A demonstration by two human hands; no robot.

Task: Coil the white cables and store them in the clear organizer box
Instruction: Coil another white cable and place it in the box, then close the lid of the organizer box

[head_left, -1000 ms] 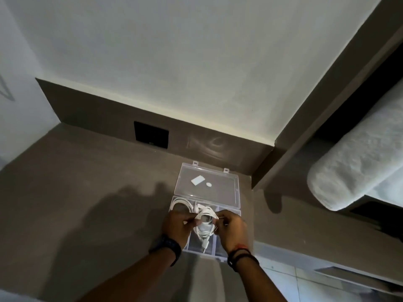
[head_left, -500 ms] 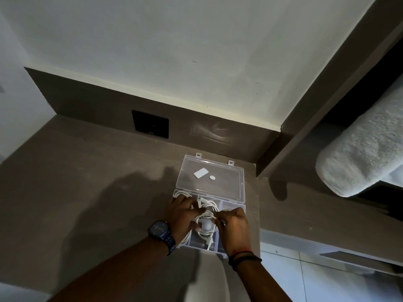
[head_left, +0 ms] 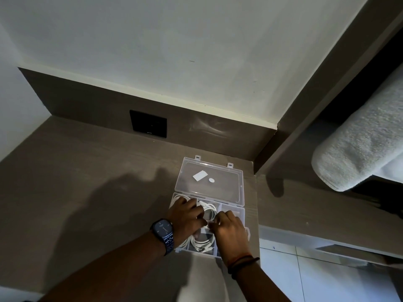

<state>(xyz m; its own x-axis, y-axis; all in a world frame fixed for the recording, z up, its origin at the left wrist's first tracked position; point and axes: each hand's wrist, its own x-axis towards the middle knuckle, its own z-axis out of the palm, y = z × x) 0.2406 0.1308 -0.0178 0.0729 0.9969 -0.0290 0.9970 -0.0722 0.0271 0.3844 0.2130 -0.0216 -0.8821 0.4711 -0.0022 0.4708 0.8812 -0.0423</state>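
We press the white cables (head_left: 205, 240) down into the clear organizer box (head_left: 237, 211) on the bench (head_left: 91, 182); left hand (head_left: 187, 216) spread flat, right hand (head_left: 230, 231) pinching a loop. Keep coils below the dividers.

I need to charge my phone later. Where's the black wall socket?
In the head view the black wall socket sits on the brown back panel left of centre, above the desk, up and left of the clear organizer box.

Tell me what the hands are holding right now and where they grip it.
Both the left hand and right hand press on a coiled white cable in the clear box; whether the fingers actually pinch it cannot be told.
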